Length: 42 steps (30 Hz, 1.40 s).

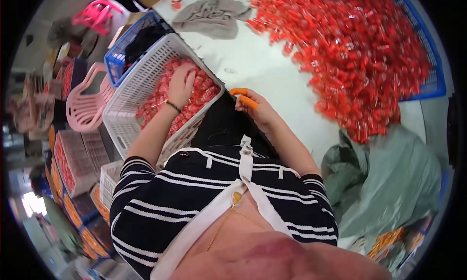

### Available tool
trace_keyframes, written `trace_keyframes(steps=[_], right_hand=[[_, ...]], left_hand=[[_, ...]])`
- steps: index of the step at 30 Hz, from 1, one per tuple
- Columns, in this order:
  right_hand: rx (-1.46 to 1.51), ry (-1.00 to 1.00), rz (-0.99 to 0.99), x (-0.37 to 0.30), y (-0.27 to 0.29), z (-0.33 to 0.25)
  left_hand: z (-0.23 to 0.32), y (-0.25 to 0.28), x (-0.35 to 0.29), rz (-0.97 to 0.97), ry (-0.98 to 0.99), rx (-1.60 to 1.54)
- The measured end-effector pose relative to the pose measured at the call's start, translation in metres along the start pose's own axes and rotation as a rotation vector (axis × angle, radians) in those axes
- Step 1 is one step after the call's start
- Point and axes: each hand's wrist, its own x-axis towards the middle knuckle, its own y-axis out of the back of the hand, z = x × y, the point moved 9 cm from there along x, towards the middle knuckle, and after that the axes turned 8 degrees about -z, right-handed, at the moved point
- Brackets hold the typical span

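My left hand [181, 87], a dark bracelet at its wrist, reaches into a white slatted plastic basket [116, 115] at the left. It lies over many small red-and-clear plastic pieces [206, 92], fingers stretched out and their tips partly among the pieces. Nothing gripped shows in it. My right hand [258, 108] is over the near edge of the white table [243, 61], just right of the basket. Orange finger covers sit on two of its fingers, which are apart. I see nothing clearly held between them. A large heap of similar red pieces [350, 56] covers the table's right side.
A blue crate [114, 61] with dark cloth adjoins the basket. A grey cloth [214, 17] lies at the table's far left. Green plastic sheeting [394, 177] bunches at the right, below a blue crate rim [433, 88]. Pink chair [90, 102] and stacked crates [80, 158] stand left.
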Motion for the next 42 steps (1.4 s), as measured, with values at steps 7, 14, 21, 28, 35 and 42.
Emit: trace_keyframes(steps=[7, 14, 21, 28, 35, 42], right_hand=[[-0.745, 0.140, 0.317, -0.039, 0.009, -0.038], [-1.633, 0.348, 1.143, -0.137, 0.065, -0.113], [-1.611, 0.197, 1.489, -0.206, 0.117, -0.120], [-1.769, -0.054, 1.455, -0.157, 0.105, -0.099], [-1.757, -0.213, 1.380, -0.137, 0.091, -0.087], [-1.724, -0.055, 1.315, -0.142, 0.082, -0.095]], left_hand=[[0.054, -0.078, 0.162, -0.251, -0.318, 0.045], [0.059, -0.185, 0.254, -0.283, -0.188, 0.136], [0.128, -0.220, 0.214, -0.476, -0.028, 0.233], [0.160, -0.218, 0.120, -0.424, 0.000, 0.118], [0.154, -0.189, 0.057, -0.511, -0.178, 0.070], [0.168, -0.179, 0.055, -0.524, -0.219, 0.219]])
